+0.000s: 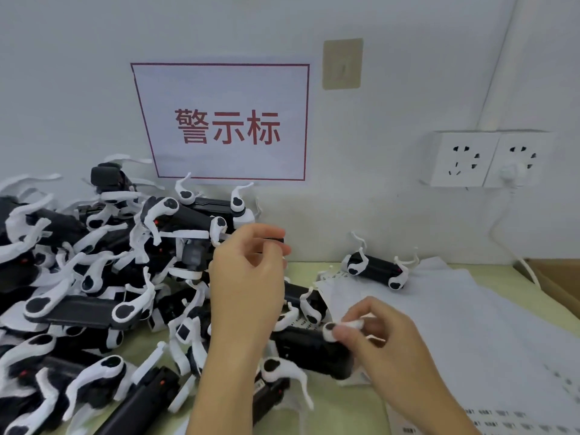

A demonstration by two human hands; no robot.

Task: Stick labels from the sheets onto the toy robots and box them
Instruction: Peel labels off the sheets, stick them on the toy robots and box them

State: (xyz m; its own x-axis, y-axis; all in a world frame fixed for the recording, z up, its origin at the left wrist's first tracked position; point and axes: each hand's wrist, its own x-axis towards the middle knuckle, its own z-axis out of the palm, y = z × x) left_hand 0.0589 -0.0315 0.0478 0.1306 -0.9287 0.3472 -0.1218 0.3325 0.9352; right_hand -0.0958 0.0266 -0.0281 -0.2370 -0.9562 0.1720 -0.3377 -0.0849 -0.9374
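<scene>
A big pile of black toy robots (pixel 81 309) with white legs covers the left half of the table. My right hand (pixel 386 350) pinches the white leg of a black toy robot (pixel 310 350) that lies at the pile's right edge, partly on the label sheets (pixel 470 324). My left hand (pixel 248 277) is raised over the pile with curled fingers that pinch a small dark part (pixel 277 240) of a toy robot; most of that piece is hidden by the hand. One lone toy robot (pixel 376 268) lies on its back near the wall.
Printed labels (pixel 508 419) show on the sheet at the bottom right. A cardboard box (pixel 558 287) stands at the right edge. On the wall are a sign with red characters (pixel 226 124) and a white double socket (pixel 489 158) with a plugged cable running down.
</scene>
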